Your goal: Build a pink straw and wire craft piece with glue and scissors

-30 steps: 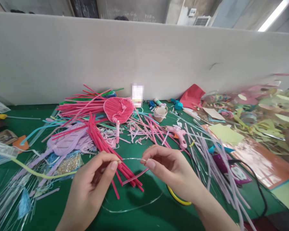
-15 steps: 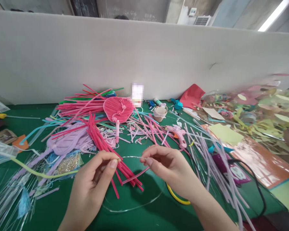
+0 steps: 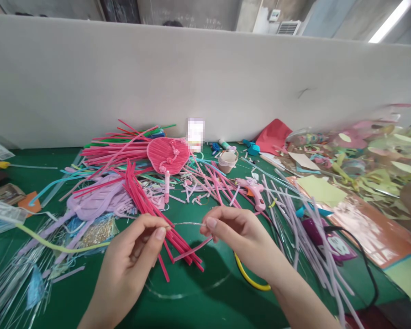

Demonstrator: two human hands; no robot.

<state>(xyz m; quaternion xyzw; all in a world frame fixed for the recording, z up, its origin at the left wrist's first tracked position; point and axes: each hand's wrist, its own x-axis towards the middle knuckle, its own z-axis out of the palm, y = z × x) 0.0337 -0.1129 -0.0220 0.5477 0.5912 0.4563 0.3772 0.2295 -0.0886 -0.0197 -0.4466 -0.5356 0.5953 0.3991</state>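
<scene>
My left hand and my right hand are raised over the green table, each pinching one end of a thin clear strand stretched between them. The strand continues downward into a loose clear loop lying on the table under my hands. A bundle of dark pink straws lies just behind and beneath my left fingers. A yellow curved strip shows under my right wrist.
A pink heart-shaped fan lies in a heap of pink, purple and green straws. A pink glue gun with a black cable, a small cup and coloured paper scraps fill the right. A white partition closes the back.
My right fingers have shifted slightly on the strand's end and the hand has dropped a little. The left hand has hardly moved.
</scene>
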